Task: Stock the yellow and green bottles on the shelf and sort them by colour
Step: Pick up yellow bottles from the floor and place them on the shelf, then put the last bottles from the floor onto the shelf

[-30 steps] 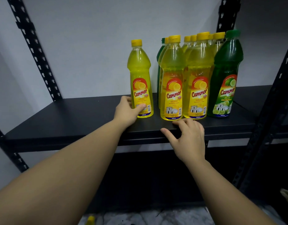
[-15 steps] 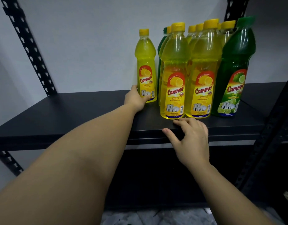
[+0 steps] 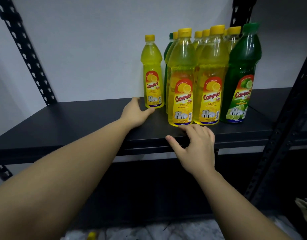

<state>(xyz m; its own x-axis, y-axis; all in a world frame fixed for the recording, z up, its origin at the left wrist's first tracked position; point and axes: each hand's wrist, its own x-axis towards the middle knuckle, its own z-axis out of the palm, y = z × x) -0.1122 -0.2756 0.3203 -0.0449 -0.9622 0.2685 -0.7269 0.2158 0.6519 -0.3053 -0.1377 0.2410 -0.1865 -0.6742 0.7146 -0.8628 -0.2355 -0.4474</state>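
On the shelf (image 3: 80,118), yellow-filled bottle (image 3: 152,73) stands beside left hand's (image 3: 135,113) relaxed fingers (image 3: 150,110).

We find the shelf (image 3: 71,122) bare across its whole left half, with room to reach to the back wall. Right of centre, a tight cluster of yellow bottles (image 3: 194,75) blocks the way. A lone yellow bottle (image 3: 152,73) stands far left of it, a green bottle (image 3: 241,75) at its right. Black uprights (image 3: 26,52) bound both sides.
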